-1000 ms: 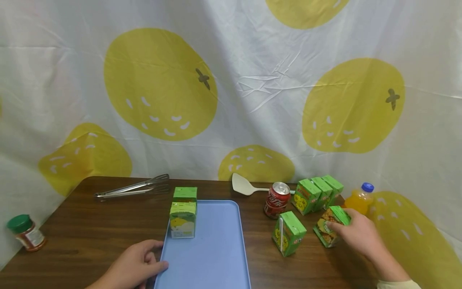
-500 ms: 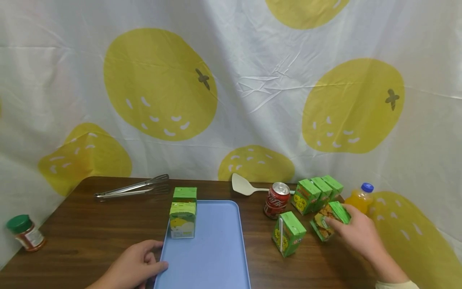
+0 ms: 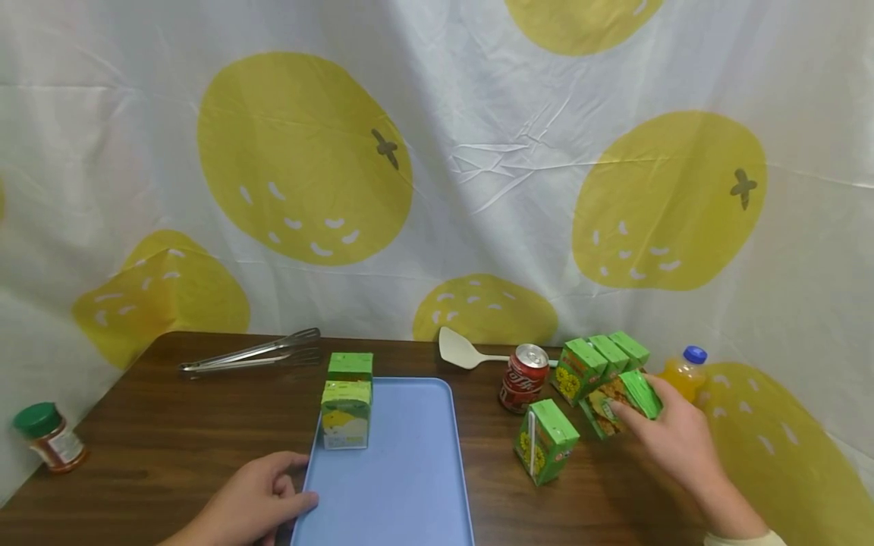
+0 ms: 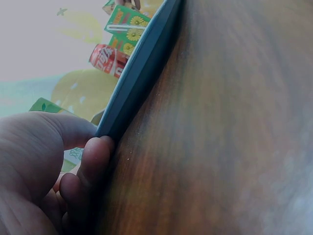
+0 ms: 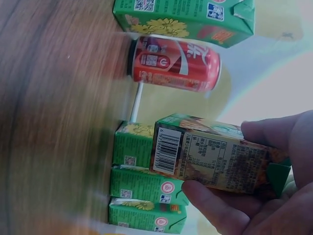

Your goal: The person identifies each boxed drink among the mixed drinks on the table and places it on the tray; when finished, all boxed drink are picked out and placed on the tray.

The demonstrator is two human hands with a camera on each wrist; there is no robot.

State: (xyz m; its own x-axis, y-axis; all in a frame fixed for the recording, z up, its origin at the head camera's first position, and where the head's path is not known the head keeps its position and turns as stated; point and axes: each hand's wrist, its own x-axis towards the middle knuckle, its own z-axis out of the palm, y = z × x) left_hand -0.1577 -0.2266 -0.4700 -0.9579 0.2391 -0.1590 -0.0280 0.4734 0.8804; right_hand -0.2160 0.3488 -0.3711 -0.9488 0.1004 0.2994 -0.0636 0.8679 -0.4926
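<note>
My right hand [image 3: 676, 436] grips a green drink carton [image 5: 210, 156] with a brown food picture, thumb on one side and fingers on the other. It is tilted and raised off the table, just in front of a row of three green drink cartons [image 3: 608, 364] with yellow flowers. Another flowered carton [image 3: 546, 441] with a straw on its side stands to the left. At the left edge of a blue tray [image 3: 389, 470], my left hand [image 3: 249, 497] pinches the rim between thumb and finger. Two cartons stand at the tray's far left corner, the nearer one pale green [image 3: 346, 415].
A red soda can [image 3: 524, 379] stands left of the carton row, with a cream spatula [image 3: 464, 350] behind it. An orange drink bottle [image 3: 685, 374] is at the right. Metal tongs [image 3: 253, 356] lie at the back left, and a green-capped spice jar [image 3: 51, 438] stands far left.
My right hand has moved the carton up and slightly left, closer to the row of three, and it tilts more. My left hand stays on the tray rim.
</note>
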